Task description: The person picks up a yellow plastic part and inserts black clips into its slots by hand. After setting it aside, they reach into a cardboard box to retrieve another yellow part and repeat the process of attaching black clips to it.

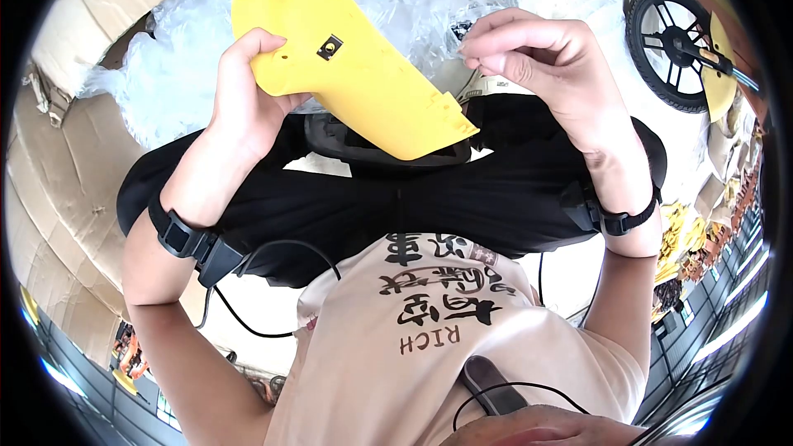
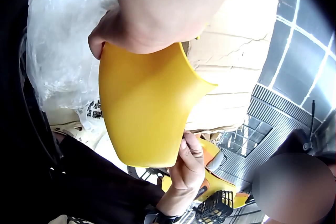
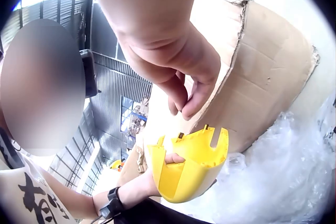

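A yellow moulded plastic cover [image 1: 355, 74] is held up at a slant by my left hand [image 1: 248, 95], thumb over its near edge. A small dark metal clip [image 1: 330, 47] sits on its face. The left wrist view shows the cover's smooth outer side [image 2: 144, 108]; the right wrist view shows its hollow inside [image 3: 202, 153], with dark clips [image 3: 181, 136] on the rim. My right hand [image 1: 549, 58] is raised beside the cover, apart from it, thumb and fingertips bent close together. I cannot tell whether something small is between them.
Crumpled clear plastic bags [image 1: 182, 41] lie beyond the cover. Cardboard [image 1: 62, 173] spreads at the left. A black spoked wheel [image 1: 669, 48] stands at the far right, with yellow parts [image 1: 681, 227] heaped below it. Below the cover, a dark frame-like part [image 1: 330, 136] lies between the knees.
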`<state>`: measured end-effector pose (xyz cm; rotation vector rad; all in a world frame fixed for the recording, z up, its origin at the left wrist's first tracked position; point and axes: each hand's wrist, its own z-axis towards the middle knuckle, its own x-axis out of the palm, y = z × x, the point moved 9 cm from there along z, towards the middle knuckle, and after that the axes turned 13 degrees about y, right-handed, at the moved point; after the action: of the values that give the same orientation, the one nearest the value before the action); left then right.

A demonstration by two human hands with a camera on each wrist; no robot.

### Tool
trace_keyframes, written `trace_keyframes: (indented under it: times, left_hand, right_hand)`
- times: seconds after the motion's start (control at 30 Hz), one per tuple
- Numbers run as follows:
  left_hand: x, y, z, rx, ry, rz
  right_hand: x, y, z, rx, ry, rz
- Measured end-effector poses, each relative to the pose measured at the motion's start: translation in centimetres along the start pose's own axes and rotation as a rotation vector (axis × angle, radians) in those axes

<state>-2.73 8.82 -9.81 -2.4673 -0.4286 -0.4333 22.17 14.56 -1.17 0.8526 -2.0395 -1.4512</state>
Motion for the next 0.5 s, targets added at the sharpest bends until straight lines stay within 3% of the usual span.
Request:
trace_keyframes:
  times: [0.1,0.5]
  left_hand:
    - [0.1,-0.4,0.0,0.044,-0.005,-0.033]
    - [-0.2,-0.9,-0.2,0.098,-0.053,-0.041]
  right_hand:
    - [0.7,-0.9,-0.3,0.139,-0.006,0.158]
    - [1.2,-1.2,-0.2,0.189,0.046,0.229]
